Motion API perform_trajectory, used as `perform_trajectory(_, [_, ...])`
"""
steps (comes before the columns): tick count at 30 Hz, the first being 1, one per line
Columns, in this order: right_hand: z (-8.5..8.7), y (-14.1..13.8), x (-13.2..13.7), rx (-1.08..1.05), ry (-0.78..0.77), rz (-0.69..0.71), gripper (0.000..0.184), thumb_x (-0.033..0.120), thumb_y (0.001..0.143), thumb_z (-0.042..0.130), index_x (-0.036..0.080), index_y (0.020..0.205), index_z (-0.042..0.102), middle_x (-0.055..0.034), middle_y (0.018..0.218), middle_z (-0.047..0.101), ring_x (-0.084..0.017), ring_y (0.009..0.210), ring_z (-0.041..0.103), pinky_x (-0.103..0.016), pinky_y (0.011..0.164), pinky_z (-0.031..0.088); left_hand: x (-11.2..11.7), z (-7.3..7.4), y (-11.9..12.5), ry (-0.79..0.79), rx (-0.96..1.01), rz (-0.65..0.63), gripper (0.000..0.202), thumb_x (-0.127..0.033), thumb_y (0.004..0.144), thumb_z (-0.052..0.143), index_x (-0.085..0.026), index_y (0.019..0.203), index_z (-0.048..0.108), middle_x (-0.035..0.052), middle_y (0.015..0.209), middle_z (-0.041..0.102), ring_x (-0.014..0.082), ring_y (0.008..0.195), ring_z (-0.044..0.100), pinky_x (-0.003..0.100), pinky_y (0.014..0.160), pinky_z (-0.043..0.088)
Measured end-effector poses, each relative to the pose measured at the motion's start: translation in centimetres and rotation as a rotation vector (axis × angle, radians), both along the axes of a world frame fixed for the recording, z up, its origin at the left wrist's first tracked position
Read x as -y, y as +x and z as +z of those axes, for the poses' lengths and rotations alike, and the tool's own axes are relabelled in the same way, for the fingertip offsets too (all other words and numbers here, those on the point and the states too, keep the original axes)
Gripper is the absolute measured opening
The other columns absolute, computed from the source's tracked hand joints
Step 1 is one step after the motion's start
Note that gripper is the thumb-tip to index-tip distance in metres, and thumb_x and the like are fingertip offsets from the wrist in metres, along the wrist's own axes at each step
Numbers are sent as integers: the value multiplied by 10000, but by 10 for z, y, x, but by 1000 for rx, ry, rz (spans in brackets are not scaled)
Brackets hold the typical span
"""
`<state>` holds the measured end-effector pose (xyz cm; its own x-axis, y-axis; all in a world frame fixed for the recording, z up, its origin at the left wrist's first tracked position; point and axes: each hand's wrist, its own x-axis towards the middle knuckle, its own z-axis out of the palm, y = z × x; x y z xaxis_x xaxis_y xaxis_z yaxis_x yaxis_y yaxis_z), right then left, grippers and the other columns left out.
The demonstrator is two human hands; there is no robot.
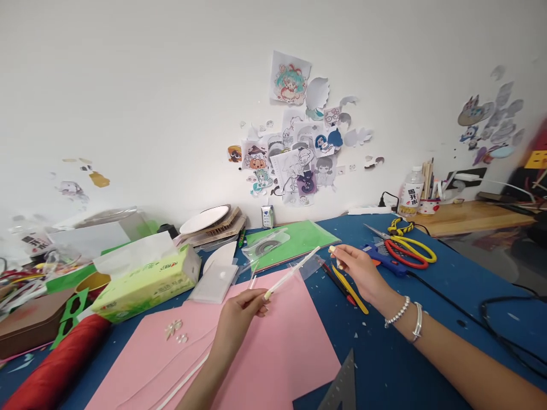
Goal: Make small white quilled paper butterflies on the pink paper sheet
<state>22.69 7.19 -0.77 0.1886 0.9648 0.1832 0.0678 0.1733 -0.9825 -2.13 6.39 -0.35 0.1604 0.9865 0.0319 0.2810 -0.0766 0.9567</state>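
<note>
Here, a strip (294, 270) (white) slants from the left grip (243, 309).

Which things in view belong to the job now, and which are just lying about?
Likely in the job:
white strip, in the left hand
pink sheet below it

Apparently just lying about:
tissue pack
red roll
small carton

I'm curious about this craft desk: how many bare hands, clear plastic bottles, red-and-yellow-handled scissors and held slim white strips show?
Left hand and right hand: 2
Bottles: 2
Scissors: 1
Held white strip: 1
Total: 6
</note>
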Motion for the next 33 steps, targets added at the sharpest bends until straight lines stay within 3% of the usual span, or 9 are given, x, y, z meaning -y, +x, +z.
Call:
perform_trajectory(4, [1,7,-4,83,20,28,258,317,841,464,139,1020,512,-55,1006,540,-161,849,545,-354,721,458,-3,-8,1,50,8,10,214,-354,628,605,-165,684,687,26,668,612,135,523,537,259,565,476])
perform_trajectory(10, [-3,6,-7,242,5,182,257,305,838,470,146,1035,512,-55,1034,534,-171,871,541,-363,737,456,0,-15,11,88,2,-51,183,-339,617,615,-177,657,692,17,623,608,131,494,548,247,540,473])
perform_trajectory(17, [-4,10,-13,320,-9,245,272,307,841,465,147,1058,500,-58,1047,527,-174,874,541,-363,733,460,-5,-18,11,85,-52,-147,174,-302,727,577,-139,718,639,1,669,581,103,529,547,246,566,469])
perform_trajectory(20, [-5,11,-13,336,-11,241,276,310,839,467,147,1059,500,-57,1051,525,-179,880,540,-366,735,459,-8,-13,12,53,-107,-218,174,-269,815,504,-116,863,572,22,814,590,121,672,569,292,627,482])
perform_trajectory(24, [-7,13,-14,337,-25,207,282,315,836,470,146,1059,501,-54,1053,524,-187,887,538,-368,737,459,-14,-7,18,20,-129,-245,231,-275,832,476,-139,1012,524,59,999,556,167,829,562,348,707,479])
perform_trajectory(33, [-3,33,-21,351,-16,157,274,308,841,464,153,1064,498,-60,1061,521,-178,885,538,-366,739,458,-29,-14,41,49,-44,-225,272,-280,831,478,-138,1062,497,72,1052,533,185,877,551,375,734,470])
